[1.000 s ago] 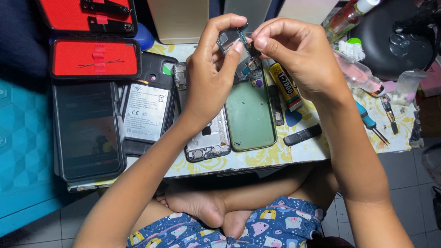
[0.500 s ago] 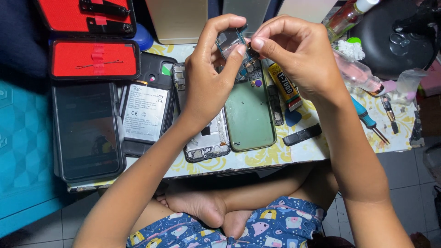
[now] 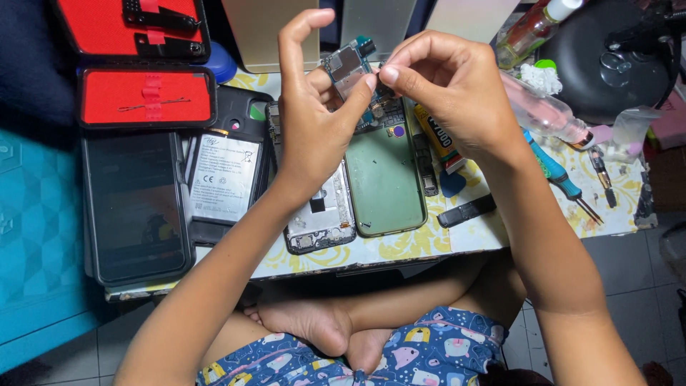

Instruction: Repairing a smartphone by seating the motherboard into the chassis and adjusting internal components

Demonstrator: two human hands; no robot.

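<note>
Above the green phone shell (image 3: 386, 182), a small circuit board (image 3: 348, 66) is pinched by the left hand (image 3: 314, 121) at nine o'clock and the right hand (image 3: 446, 89) at three o'clock.

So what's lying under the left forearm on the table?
Under the left hand and wrist lies an opened phone frame, its silver lower end showing. Its upper part is covered by the hand. A green back cover lies beside it.
</note>
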